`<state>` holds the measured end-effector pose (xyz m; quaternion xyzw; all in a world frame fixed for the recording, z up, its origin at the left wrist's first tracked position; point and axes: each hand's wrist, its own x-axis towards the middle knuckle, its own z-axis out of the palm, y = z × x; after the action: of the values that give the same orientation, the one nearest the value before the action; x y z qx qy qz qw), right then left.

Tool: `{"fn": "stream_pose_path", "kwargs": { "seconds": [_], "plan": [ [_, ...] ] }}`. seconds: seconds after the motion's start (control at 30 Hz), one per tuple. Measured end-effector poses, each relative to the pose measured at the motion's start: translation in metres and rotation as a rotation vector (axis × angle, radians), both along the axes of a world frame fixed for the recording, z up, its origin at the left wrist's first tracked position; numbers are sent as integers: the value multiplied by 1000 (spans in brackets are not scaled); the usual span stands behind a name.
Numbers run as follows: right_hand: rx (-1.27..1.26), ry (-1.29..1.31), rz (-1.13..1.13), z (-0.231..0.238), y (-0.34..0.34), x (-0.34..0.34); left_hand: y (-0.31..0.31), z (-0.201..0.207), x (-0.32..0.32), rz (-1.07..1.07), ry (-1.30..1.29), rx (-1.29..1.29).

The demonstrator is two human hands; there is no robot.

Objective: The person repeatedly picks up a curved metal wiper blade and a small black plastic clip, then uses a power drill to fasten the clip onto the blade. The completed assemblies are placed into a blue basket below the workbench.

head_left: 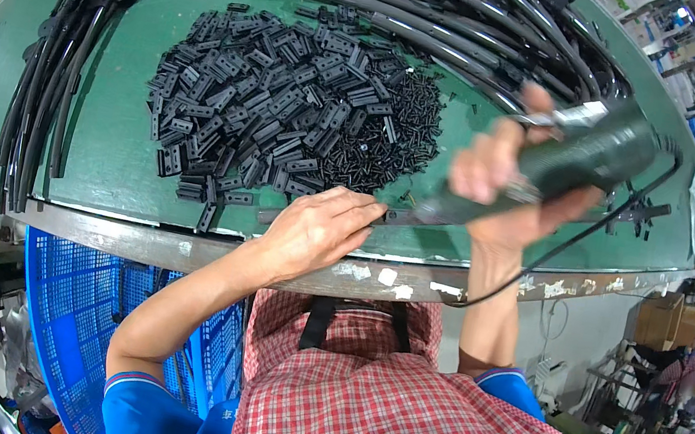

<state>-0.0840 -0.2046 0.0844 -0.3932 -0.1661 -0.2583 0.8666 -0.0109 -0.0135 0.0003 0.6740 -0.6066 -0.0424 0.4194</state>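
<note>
My left hand (pixel 317 228) is closed at the table's near edge, its fingers pressed round a long dark strip (pixel 270 215) and a small black piece near the fingertips. My right hand (pixel 502 184), smeared by motion, grips a dark green power screwdriver (pixel 586 157) with a cable. The tool slants down to the left, its blurred nose close to the strip just right of my left fingertips. Beyond my left hand lies a heap of small black rectangular clips (pixel 248 93), with a pile of small dark screws (pixel 395 132) against its right side.
Long curved black strips (pixel 465 24) are stacked at the far right of the green table (pixel 120 112). Another bundle of strips (pixel 69 56) lies on the left. A black cable (pixel 581 235) hangs from the screwdriver over the table edge. Below stands a blue plastic basket (pixel 62 306).
</note>
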Motion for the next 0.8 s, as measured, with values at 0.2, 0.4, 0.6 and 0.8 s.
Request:
{"fn": "stream_pose_path", "kwargs": {
  "seconds": [0.2,0.4,0.6,0.8],
  "plan": [
    [215,130,-143,-31,-13,-111,-14,21,-4,-16,-248,122],
    [411,328,-619,-48,-21,-155,36,64,64,346,-89,-210],
    [686,436,-639,-56,-72,-154,264,17,258,1086,-318,249],
    [771,332,-572,-70,-82,-166,229,53,300,1159,-602,1007]
  ]
}}
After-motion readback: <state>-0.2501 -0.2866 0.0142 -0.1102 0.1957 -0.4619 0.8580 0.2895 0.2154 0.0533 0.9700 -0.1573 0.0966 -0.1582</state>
